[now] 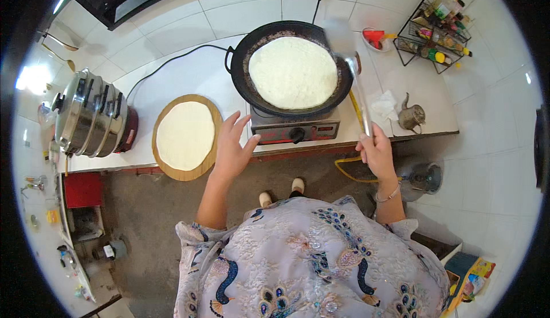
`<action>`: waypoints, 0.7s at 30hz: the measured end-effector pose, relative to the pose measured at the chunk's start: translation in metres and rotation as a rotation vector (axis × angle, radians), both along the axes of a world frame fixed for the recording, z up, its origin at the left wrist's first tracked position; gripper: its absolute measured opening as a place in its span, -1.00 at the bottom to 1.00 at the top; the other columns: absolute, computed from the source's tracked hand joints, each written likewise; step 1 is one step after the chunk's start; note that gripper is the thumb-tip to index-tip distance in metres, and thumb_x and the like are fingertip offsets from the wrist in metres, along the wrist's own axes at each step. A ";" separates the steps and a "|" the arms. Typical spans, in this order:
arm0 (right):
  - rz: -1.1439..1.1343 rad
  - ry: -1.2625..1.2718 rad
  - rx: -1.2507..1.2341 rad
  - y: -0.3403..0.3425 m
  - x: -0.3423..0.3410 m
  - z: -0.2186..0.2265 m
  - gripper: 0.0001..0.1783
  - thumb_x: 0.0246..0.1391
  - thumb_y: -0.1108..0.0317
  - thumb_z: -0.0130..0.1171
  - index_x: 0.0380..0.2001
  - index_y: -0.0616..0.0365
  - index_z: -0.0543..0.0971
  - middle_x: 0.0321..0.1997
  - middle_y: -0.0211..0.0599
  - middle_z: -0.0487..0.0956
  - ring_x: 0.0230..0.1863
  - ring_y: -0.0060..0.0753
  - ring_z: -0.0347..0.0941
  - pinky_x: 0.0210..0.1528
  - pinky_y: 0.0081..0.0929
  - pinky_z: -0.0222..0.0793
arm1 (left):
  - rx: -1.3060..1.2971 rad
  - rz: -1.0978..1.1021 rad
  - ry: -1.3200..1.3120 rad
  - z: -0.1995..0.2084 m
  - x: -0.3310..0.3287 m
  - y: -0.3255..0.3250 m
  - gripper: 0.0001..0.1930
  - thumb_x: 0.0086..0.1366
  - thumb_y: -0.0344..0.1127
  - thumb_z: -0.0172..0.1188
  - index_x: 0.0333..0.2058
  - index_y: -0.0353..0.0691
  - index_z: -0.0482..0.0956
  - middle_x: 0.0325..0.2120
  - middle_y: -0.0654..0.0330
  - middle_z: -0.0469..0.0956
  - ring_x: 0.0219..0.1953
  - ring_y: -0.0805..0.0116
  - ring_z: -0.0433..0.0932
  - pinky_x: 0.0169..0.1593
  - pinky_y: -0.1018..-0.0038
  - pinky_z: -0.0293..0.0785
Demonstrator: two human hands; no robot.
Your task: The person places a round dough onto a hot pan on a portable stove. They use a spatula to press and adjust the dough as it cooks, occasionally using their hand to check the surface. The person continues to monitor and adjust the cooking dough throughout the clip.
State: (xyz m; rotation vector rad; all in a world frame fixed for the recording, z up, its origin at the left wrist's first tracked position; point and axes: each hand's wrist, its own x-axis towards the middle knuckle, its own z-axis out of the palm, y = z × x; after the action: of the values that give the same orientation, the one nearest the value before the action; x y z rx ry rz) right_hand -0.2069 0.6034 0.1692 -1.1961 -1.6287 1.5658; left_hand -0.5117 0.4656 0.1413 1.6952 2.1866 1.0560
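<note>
A round, pale flatbread point(293, 73) lies flat in a black two-handled pan point(236, 69) on a countertop gas stove point(332, 130). My right hand point(376, 150) is closed round the long metal handle of a spatula point(360, 97). The spatula's blade, smeared by motion, is raised by the pan's right rim. Just in front of the stove's left corner, my left hand point(234, 149) hovers with fingers apart and holds nothing. To its left, a thin round of dough point(185, 136) rests on a round wooden board point(188, 175) that juts past the counter's front edge.
A tiered metal steamer point(94, 114) stands at the counter's left end. Farther right are a red object point(375, 37) in a small dish, crumpled white paper point(385, 105), a metal pot with a spout point(411, 117) and a bottle rack point(435, 34). A yellow hose point(342, 168) hangs below the counter.
</note>
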 end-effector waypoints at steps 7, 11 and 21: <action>-0.140 0.005 0.068 -0.031 -0.024 0.009 -0.66 0.11 0.36 -0.05 -0.05 0.28 0.35 -0.60 -0.38 0.42 -0.73 -0.74 0.22 -0.71 -0.74 0.16 | -0.030 0.089 -0.158 -0.023 -0.037 -0.064 -0.52 0.07 -0.38 0.16 0.02 -0.28 0.34 0.07 -0.08 0.24 0.13 0.01 0.20 0.17 0.28 0.11; -0.123 -0.022 0.124 -0.058 -0.040 0.016 -0.66 0.12 0.35 -0.04 -0.06 0.29 0.36 -0.58 -0.38 0.43 -0.73 -0.76 0.21 -0.71 -0.75 0.15 | -0.018 0.088 -0.153 -0.043 -0.067 -0.096 -0.50 0.08 -0.41 0.14 0.04 -0.28 0.31 0.05 -0.08 0.26 0.13 0.05 0.22 0.18 0.32 0.11; -0.206 -0.038 0.136 -0.121 -0.069 0.003 -0.62 0.11 0.32 -0.01 -0.03 0.27 0.37 -0.57 -0.38 0.45 -0.72 -0.74 0.22 -0.70 -0.73 0.14 | -0.163 -0.108 -0.763 -0.103 -0.082 -0.056 -0.61 0.22 -0.21 0.05 -0.02 -0.26 0.36 -0.23 0.16 0.47 -0.22 0.36 0.45 -0.16 0.43 0.40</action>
State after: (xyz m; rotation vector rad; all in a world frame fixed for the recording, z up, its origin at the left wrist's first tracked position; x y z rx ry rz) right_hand -0.2757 0.4825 0.1724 -1.2824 -1.5538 1.2922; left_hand -0.5934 0.4092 0.0386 1.0679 1.6133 1.1946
